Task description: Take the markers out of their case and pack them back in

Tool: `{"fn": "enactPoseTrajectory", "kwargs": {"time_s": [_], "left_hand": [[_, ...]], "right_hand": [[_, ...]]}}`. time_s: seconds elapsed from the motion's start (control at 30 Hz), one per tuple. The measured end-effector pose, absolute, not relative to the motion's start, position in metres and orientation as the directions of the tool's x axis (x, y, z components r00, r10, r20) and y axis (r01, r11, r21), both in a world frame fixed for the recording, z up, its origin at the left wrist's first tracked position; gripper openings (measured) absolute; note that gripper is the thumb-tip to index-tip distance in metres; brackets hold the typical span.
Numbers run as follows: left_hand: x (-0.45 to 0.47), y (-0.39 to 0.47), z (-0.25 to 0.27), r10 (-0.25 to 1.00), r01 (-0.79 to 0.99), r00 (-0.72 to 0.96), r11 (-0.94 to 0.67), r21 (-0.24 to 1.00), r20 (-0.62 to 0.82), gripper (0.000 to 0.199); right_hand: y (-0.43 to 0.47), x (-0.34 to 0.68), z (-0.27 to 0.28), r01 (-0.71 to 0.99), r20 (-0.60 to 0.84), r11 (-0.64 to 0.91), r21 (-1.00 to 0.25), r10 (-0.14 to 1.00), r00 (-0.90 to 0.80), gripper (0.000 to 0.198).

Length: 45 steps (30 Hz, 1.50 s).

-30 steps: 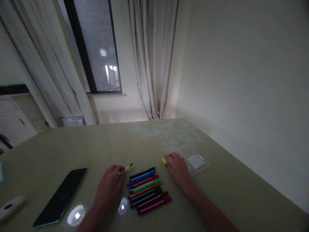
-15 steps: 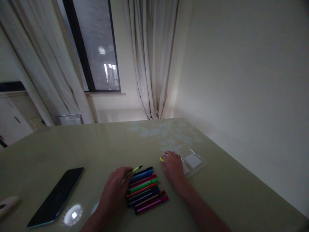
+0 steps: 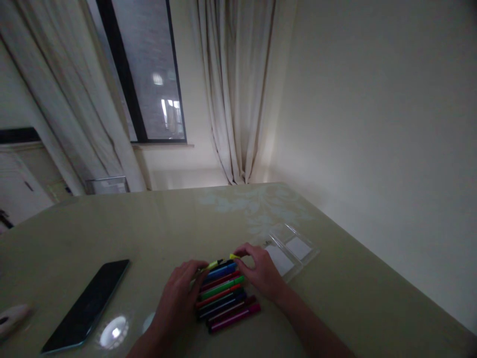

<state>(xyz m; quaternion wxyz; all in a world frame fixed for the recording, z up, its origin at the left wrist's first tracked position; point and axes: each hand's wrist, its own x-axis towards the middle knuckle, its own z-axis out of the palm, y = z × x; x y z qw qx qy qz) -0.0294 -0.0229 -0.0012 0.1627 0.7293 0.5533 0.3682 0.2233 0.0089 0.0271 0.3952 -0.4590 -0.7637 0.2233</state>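
My left hand [image 3: 182, 284] pinches the body of a yellow marker [image 3: 212, 265], whose dark uncapped tip points right. Between the fingers of my right hand [image 3: 260, 268] is the small yellow cap [image 3: 234, 256], held a short way right of that tip. Below and between both hands lies a row of several capped markers, among them a blue marker [image 3: 222, 271], a green marker [image 3: 223, 286] and, nearest me, a magenta marker [image 3: 235, 318]. A clear plastic case [image 3: 298, 261] with white inserts lies partly behind my right hand.
A dark tablet [image 3: 87, 303] lies on the table [image 3: 130, 223] to the left, with a white rounded object [image 3: 14, 318] at the far left edge. A wall [image 3: 372, 149] borders the table's right side. Curtains [image 3: 238, 99] and a window stand behind.
My right hand has moved left with the yellow cap, from over the plastic case towards the marker's tip. More of the case shows. My left hand has stayed nearly in place.
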Motion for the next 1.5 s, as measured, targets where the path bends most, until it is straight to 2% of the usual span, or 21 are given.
{"fn": "enactPoseTrajectory", "kwargs": {"time_s": [0.2, 0.43, 0.57, 0.67, 0.73, 0.83, 0.9, 0.97, 1.1, 1.17, 1.23, 1.3, 1.37, 1.5], "left_hand": [[-0.023, -0.026, 0.004, 0.92, 0.669, 0.14, -0.361, 0.65, 0.366, 0.024], [-0.013, -0.03, 0.005, 0.91, 0.538, 0.121, -0.396, 0.744, 0.397, 0.023], [-0.013, -0.027, 0.007, 0.921, 0.514, 0.148, -0.384, 0.767, 0.361, 0.021], [-0.014, -0.02, 0.008, 0.938, 0.57, 0.164, -0.343, 0.747, 0.305, 0.023], [-0.016, -0.013, 0.005, 0.941, 0.612, 0.144, -0.328, 0.719, 0.307, 0.03], [-0.019, -0.003, -0.002, 0.941, 0.658, 0.11, -0.309, 0.686, 0.319, 0.037], [-0.022, 0.002, -0.007, 0.94, 0.686, 0.117, -0.31, 0.659, 0.32, 0.039], [-0.025, 0.004, -0.01, 0.936, 0.711, 0.148, -0.325, 0.623, 0.32, 0.041], [-0.017, -0.005, -0.009, 0.925, 0.754, 0.213, -0.36, 0.55, 0.313, 0.051], [-0.004, -0.014, -0.007, 0.916, 0.79, 0.281, -0.389, 0.474, 0.285, 0.072], [0.012, -0.021, -0.006, 0.897, 0.836, 0.391, -0.439, 0.33, 0.204, 0.101], [0.028, -0.024, -0.006, 0.878, 0.847, 0.46, -0.479, 0.23, 0.136, 0.115], [0.038, -0.022, -0.006, 0.882, 0.861, 0.459, -0.471, 0.192, 0.105, 0.116], [0.034, -0.007, -0.008, 0.922, 0.906, 0.381, -0.388, 0.168, 0.071, 0.1]], "right_hand": [[0.001, 0.215, 0.031, 0.418, 0.375, 0.48, -0.771, 0.873, -0.311, 0.011], [-0.001, 0.21, 0.027, 0.301, 0.36, 0.443, -0.845, 0.886, -0.293, 0.011], [-0.002, 0.206, 0.024, 0.305, 0.318, 0.398, -0.865, 0.905, -0.281, 0.009], [0.001, 0.206, 0.025, 0.346, 0.278, 0.374, -0.861, 0.914, -0.294, 0.014], [0.009, 0.212, 0.029, 0.377, 0.336, 0.415, -0.828, 0.905, -0.26, 0.021], [0.027, 0.238, 0.037, 0.495, 0.491, 0.48, -0.724, 0.863, -0.119, 0.028], [0.039, 0.264, 0.041, 0.644, 0.513, 0.424, -0.637, 0.857, -0.056, 0.027], [0.045, 0.293, 0.042, 0.836, 0.406, 0.265, -0.48, 0.912, -0.057, 0.027], [0.039, 0.342, 0.033, 0.922, 0.313, 0.115, -0.369, 0.95, 0.007, 0.022], [0.032, 0.354, 0.026, 0.944, 0.272, 0.069, -0.321, 0.962, 0.022, 0.024], [0.026, 0.358, 0.019, 0.958, 0.225, 0.06, -0.282, 0.974, 0.005, 0.025], [0.022, 0.355, 0.014, 0.966, 0.186, 0.072, -0.248, 0.982, -0.026, 0.024], [0.021, 0.346, 0.012, 0.973, 0.158, 0.079, -0.219, 0.986, -0.044, 0.025], [0.017, 0.323, 0.01, 0.979, 0.121, 0.084, -0.188, 0.991, -0.062, 0.025]]}}
